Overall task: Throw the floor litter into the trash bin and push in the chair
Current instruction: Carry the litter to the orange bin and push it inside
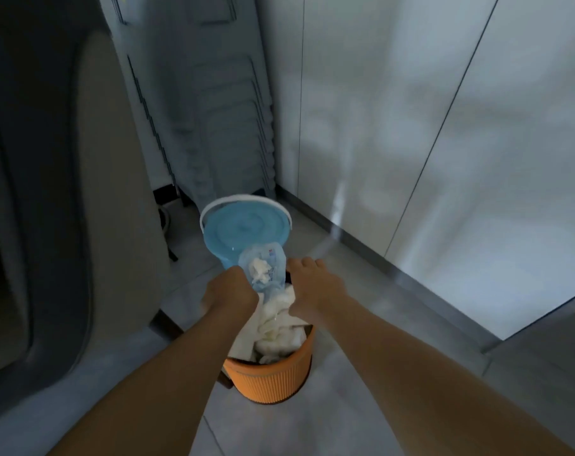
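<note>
An orange ribbed trash bin (pixel 273 378) stands on the floor below me, stuffed with white crumpled paper and a white liner (pixel 279 334). My left hand (pixel 230 292) is shut on a clear plastic bag (pixel 263 268) with white tissue inside, held just above the bin's far rim. My right hand (pixel 312 284) reaches over the bin's far right side, fingers curled down; what it grips is hidden. A beige chair back (pixel 115 209) rises at the left.
A blue bucket (pixel 243 228) with a white handle stands just behind the bin. Stacked grey stools (pixel 227 133) fill the corner. White glossy wall panels (pixel 427 110) run along the right, with a metal skirting (pixel 394 268). Grey floor tiles lie in front.
</note>
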Available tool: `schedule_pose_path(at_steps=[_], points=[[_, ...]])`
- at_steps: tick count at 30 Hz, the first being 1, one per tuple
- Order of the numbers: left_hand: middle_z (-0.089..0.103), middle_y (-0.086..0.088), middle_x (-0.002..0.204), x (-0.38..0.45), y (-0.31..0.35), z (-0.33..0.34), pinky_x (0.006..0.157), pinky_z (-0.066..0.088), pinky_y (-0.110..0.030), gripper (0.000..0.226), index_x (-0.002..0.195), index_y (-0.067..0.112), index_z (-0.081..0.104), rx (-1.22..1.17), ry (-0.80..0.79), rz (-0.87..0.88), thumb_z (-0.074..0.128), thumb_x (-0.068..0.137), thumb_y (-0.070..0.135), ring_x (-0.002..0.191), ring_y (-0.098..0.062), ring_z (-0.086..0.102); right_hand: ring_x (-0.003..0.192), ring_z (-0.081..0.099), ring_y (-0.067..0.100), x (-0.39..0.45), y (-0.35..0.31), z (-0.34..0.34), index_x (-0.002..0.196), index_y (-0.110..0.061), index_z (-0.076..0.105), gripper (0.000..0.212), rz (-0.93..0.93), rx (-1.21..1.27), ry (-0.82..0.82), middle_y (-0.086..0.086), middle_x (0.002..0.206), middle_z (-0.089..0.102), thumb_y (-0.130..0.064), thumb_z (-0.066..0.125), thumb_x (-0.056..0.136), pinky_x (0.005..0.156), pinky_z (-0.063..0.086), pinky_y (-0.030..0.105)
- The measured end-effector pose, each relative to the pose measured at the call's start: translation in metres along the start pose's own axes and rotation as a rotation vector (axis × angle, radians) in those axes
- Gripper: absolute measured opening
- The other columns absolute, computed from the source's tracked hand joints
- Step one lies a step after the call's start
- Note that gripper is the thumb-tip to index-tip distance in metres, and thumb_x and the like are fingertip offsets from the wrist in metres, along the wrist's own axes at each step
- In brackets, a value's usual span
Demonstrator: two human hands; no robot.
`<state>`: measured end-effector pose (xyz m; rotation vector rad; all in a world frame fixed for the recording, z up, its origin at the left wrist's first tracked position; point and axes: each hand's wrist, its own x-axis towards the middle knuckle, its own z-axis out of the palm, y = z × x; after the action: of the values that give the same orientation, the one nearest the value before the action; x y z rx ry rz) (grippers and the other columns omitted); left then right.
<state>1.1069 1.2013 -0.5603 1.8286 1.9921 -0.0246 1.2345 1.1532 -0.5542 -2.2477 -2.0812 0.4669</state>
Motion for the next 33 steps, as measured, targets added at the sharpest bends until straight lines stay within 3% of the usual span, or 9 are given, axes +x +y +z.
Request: schedule_pose_path(at_steps=[4, 10, 13, 18, 23, 28, 33], points=[[0.064, -0.016, 0.122, -0.052, 0.026, -0.085, 0.091, 0.05, -0.038, 0.026, 0.114, 0.003, 0.061, 0.044, -0.034, 0.075, 0.049, 0.092, 0.009, 0.114, -0.032, 0.061, 0.125, 0.046, 0.028, -0.038, -0.01, -0.098, 0.134, -0.012, 0.042, 0.049, 0.011, -0.078, 0.026, 0.009, 0.133, 0.05, -0.016, 0.062, 0.09, 0.095, 0.046, 0.039], [0.056, -0.005, 0.134, -0.152, 0.078, -0.244, 0.099, 0.046, -0.034, 0.037, 0.131, 0.021, 0.048, 0.089, -0.096, 0.186, 0.051, 0.094, 0.022, 0.124, -0.023, 0.055, 0.123, 0.048, 0.03, -0.1, -0.037, -0.275, 0.13, -0.011, 0.045, 0.045, 0.028, -0.112, 0.099, 0.009, 0.131, 0.052, -0.015, 0.059, 0.088, 0.097, 0.042, 0.038], [0.057, -0.002, 0.134, -0.188, 0.102, -0.318, 0.099, 0.045, -0.032, 0.039, 0.129, 0.025, 0.049, 0.051, -0.049, 0.226, 0.053, 0.091, 0.022, 0.124, -0.021, 0.055, 0.117, 0.049, 0.029, -0.125, -0.05, -0.354, 0.126, -0.013, 0.048, 0.042, 0.04, -0.098, 0.155, 0.009, 0.127, 0.053, -0.008, 0.058, 0.086, 0.09, 0.043, 0.036], [0.06, -0.005, 0.129, -0.236, 0.132, -0.422, 0.095, 0.047, -0.034, 0.037, 0.124, 0.022, 0.053, 0.042, 0.094, 0.292, 0.053, 0.088, 0.017, 0.121, -0.026, 0.057, 0.117, 0.05, 0.026, -0.168, -0.068, -0.459, 0.131, -0.016, 0.047, 0.048, 0.05, -0.088, 0.253, 0.005, 0.127, 0.053, -0.007, 0.059, 0.086, 0.093, 0.045, 0.035], [0.063, -0.005, 0.123, -0.271, 0.144, -0.494, 0.096, 0.051, -0.037, 0.034, 0.118, 0.018, 0.056, 0.034, 0.167, 0.36, 0.058, 0.084, 0.018, 0.116, -0.027, 0.06, 0.121, 0.049, 0.026, -0.207, -0.085, -0.524, 0.136, -0.018, 0.044, 0.049, 0.058, -0.094, 0.321, 0.004, 0.132, 0.052, -0.013, 0.058, 0.089, 0.097, 0.043, 0.034], [0.065, -0.005, 0.116, -0.295, 0.144, -0.532, 0.085, 0.049, -0.035, 0.028, 0.11, 0.017, 0.058, 0.046, 0.205, 0.403, 0.061, 0.082, 0.018, 0.109, -0.027, 0.062, 0.12, 0.05, 0.027, -0.235, -0.1, -0.554, 0.131, -0.017, 0.05, 0.042, 0.075, -0.111, 0.37, 0.005, 0.131, 0.054, -0.015, 0.057, 0.09, 0.099, 0.043, 0.037], [0.065, -0.007, 0.101, -0.314, 0.14, -0.544, 0.081, 0.052, -0.037, 0.016, 0.086, 0.017, 0.05, 0.024, 0.174, 0.442, 0.062, 0.076, 0.02, 0.098, -0.029, 0.064, 0.118, 0.051, 0.028, -0.255, -0.105, -0.559, 0.125, -0.015, 0.054, 0.036, 0.098, -0.114, 0.393, 0.005, 0.128, 0.057, -0.015, 0.058, 0.089, 0.099, 0.043, 0.038]])
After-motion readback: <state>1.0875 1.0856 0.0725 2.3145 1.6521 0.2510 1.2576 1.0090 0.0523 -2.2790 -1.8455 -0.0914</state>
